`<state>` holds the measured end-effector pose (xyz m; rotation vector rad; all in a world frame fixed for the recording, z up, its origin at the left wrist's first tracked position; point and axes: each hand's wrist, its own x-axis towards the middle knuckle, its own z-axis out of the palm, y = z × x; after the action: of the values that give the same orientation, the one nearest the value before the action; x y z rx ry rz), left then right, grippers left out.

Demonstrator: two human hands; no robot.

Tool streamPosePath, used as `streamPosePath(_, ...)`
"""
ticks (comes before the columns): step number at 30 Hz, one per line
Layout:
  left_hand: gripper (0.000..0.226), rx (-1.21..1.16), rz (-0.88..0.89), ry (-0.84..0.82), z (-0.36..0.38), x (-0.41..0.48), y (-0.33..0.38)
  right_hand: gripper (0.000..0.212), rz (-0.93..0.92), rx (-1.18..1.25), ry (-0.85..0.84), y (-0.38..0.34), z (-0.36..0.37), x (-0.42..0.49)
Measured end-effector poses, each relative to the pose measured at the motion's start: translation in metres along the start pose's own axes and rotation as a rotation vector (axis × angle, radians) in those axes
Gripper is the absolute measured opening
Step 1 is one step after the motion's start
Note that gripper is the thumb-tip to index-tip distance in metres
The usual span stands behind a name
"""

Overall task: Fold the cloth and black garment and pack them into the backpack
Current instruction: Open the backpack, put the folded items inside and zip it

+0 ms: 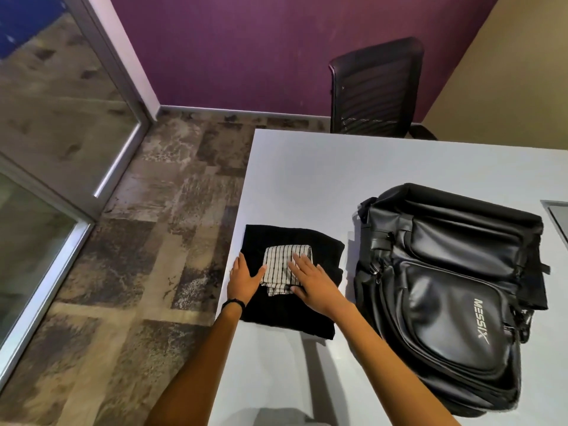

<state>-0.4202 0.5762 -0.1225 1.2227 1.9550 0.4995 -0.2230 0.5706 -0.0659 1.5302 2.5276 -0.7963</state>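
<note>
Topping the folded black garment (289,315) sits a striped cloth (278,265) (folded).

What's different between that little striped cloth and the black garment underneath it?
The striped cloth is white with dark lines; the black garment is plain black. The cloth is much smaller than the garment. The cloth lies on the garment, which lies on the table. The right hand presses the cloth; the left hand rests on the garment. Both are folded.
</note>
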Motion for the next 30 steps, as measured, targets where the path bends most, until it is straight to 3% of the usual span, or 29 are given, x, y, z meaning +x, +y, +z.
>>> streamPosePath(6, 0.088, -0.068, -0.058, 0.011, 0.007, 0.003, 0.000, 0.063, 0.045, -0.059, -0.115, -0.006, 0.031, 0.010)
streamPosePath(24, 0.106, -0.237, -0.170, -0.069, 0.004, 0.015, 0.004, 0.081, 0.028, -0.085, -0.122, 0.002, 0.046, 0.011)
streamPosePath(30, 0.092, -0.397, -0.224, -0.143, -0.004, 0.024, 0.007, 0.079, 0.013, -0.081, -0.140, 0.004, 0.045, 0.011)
